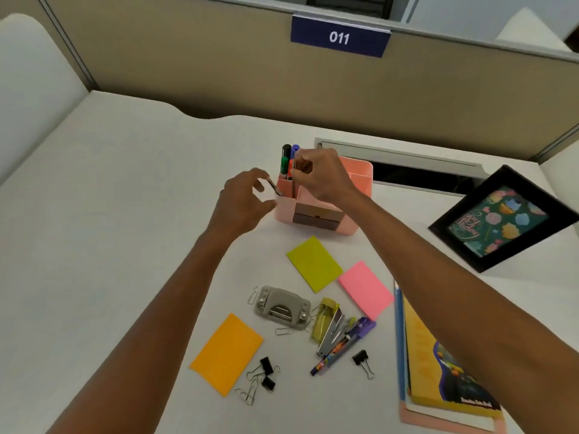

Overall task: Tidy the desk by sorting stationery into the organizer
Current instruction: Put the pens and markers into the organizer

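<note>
Right hand: your right hand (322, 178) pinches the upright pen (293, 186) between thumb and fingertips, above the front-left corner of the organizer (360, 173).
Left hand: your left hand (242, 200) hovers just left of that corner, fingers loosely curled at the top of the tilted pen (275, 187). You cannot tell whether they pinch it or only touch it.
Key relation: both pens have their lower ends at the mouth of the organizer's front-left pocket. It lies straight below your right hand, and down and to the right of your left.
Long axis: the upright pen is near vertical, so it probably only needs lowering. The tilted pen leans its top toward your left hand and likely wants standing up first.
Nearer hand: each hand is at its own pen, and the two pens are close enough to clash.
Edges: the markers (285, 161) stand in the pocket just behind, so keep clear of the dividing wall.
Open room: the bare desk (125, 214) lies to your left, giving that hand space to pull away.
Left to sort: the sticky notes (315, 264), hole punch (282, 306), stapler (330, 335) and binder clips (267, 372) lie nearer you, well apart from the organizer.
</note>
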The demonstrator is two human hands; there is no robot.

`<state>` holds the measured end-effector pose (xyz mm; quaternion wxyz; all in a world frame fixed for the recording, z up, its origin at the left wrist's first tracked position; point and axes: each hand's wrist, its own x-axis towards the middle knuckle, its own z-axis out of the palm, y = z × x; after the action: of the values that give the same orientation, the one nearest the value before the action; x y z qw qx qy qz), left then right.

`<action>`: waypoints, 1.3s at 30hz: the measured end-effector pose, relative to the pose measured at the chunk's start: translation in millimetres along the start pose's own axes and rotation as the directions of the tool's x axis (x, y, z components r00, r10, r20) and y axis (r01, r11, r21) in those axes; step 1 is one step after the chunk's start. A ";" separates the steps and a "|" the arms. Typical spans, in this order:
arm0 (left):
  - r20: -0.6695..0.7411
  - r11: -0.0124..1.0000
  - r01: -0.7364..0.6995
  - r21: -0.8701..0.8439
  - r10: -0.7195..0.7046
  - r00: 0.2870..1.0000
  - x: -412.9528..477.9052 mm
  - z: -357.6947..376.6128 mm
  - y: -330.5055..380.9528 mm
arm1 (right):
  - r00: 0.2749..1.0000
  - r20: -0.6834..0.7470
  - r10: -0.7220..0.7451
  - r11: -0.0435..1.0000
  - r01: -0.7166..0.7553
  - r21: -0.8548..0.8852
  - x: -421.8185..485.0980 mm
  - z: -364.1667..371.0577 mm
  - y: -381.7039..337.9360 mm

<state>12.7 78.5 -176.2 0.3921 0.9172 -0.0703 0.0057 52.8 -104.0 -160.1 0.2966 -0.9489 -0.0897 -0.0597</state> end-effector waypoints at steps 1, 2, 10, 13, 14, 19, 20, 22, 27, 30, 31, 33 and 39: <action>-0.052 0.999 0.004 -0.046 -0.006 0.999 -12.9 -1.6 -2.6 | 1.000 0.026 0.005 1.000 -0.005 -0.017 -1.5 3.6 2.3; -0.103 0.996 0.007 -0.091 -0.017 0.994 -28.6 -1.9 -5.8 | 0.998 0.059 0.015 0.999 -0.014 -0.030 -3.5 6.2 4.4; -0.049 0.986 0.061 -0.155 -0.069 0.996 -141.9 23.9 -23.3 | 0.988 0.147 0.041 0.998 -0.035 -0.043 -16.2 6.8 13.1; 0.097 0.988 0.030 -0.152 -0.015 0.995 -159.3 49.8 -5.6 | 0.997 0.071 0.027 1.000 -0.026 -0.011 -24.9 -4.9 16.5; 0.169 0.992 -0.010 -0.122 0.031 0.985 -162.4 61.1 1.4 | 0.999 0.021 0.025 0.999 -0.025 0.020 -32.1 -11.3 18.0; 0.374 0.858 -0.499 0.119 0.427 0.823 -163.5 130.5 38.0 | 0.981 -0.104 0.164 0.965 -0.138 0.223 -112.9 -49.3 30.7; 0.394 0.815 -0.552 0.175 0.456 0.798 -162.2 141.1 43.8 | 0.974 -0.093 0.208 0.954 -0.181 0.237 -134.2 -55.0 34.1; 0.427 0.763 -0.579 0.288 0.439 0.790 -160.6 156.4 52.1 | 0.951 -0.056 0.304 0.925 -0.280 0.256 -176.2 -62.3 42.3; 0.461 0.731 -0.546 0.408 0.352 0.815 -163.3 172.5 57.8 | 0.854 0.137 0.501 0.832 -0.519 0.193 -261.0 -54.2 59.1; 0.434 0.774 -0.498 0.392 0.321 0.842 -163.6 174.1 58.0 | 0.811 0.158 0.563 0.801 -0.583 0.136 -285.8 -42.4 66.5; 0.423 0.801 -0.472 0.368 0.308 0.852 -163.6 173.5 58.5 | 0.800 0.150 0.581 0.790 -0.599 0.135 -290.2 -39.9 67.6; 0.388 0.865 -0.411 0.287 0.287 0.876 -162.5 171.9 60.6 | 0.780 0.130 0.612 0.768 -0.625 0.138 -295.0 -37.1 68.0; 0.309 0.969 -0.246 0.014 0.230 0.923 -159.2 146.6 65.6 | 0.736 0.120 0.667 0.726 -0.677 0.119 -291.0 -27.3 67.5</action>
<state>-160.2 -52.0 -241.0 0.3487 0.9016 -0.2407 -0.0866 -219.2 -213.4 -223.6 0.3674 -0.8924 0.2454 0.0916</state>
